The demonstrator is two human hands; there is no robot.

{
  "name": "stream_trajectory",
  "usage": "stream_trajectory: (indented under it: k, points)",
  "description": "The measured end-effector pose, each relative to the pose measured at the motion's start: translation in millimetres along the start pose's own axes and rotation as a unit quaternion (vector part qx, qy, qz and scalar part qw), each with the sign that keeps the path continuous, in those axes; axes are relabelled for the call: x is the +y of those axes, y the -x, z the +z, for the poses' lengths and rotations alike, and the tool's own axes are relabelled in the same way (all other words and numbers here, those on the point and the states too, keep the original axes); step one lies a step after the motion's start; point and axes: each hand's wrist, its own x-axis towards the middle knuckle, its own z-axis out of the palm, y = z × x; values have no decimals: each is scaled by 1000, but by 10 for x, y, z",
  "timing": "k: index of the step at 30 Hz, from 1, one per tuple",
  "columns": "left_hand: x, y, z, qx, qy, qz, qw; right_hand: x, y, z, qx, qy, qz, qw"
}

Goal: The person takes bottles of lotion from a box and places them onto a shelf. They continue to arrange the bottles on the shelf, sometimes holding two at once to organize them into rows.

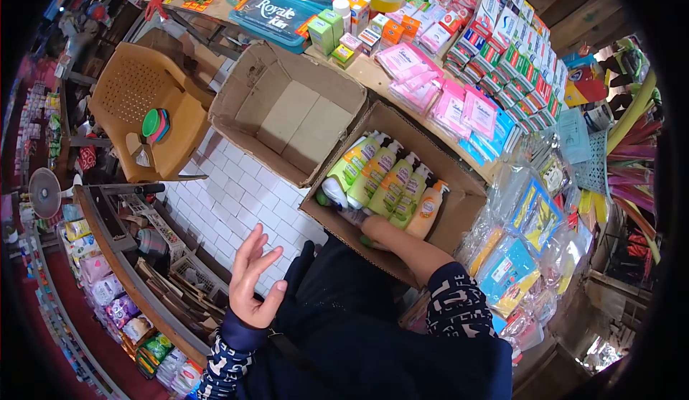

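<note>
My left hand (252,281) is raised over the tiled floor with its fingers apart, holding nothing. Inside a cardboard box (466,210), my right hand (376,229) reaches down at the near left side, beside a row of pump bottles. Its fingers are hidden low in the box, so whatever they touch does not show. Several green-and-yellow pump bottles (391,184) stand packed there, with one orange pump bottle (428,210) at the right end. A second cardboard box (287,113) stands open beside the first, its bare bottom showing.
A tan plastic chair (118,77) holds small coloured bowls (152,124). Toothpaste cartons (509,62), pink packets (409,66) and blue tubs (273,16) crowd the table behind the boxes. Plastic-wrapped goods (517,256) lie at the right. A wooden-edged shelf (129,274) runs along the left.
</note>
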Motion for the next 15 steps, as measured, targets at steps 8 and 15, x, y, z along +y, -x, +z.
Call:
stream_trajectory:
  k: [8,15]
  points:
    - [-160,-48,-19,-24,34,-5,999,18,449,-291,86,-38,-32,995]
    - [-500,-89,270,-15,151,-172,973,33,2013,-1879,301,-425,-153,840]
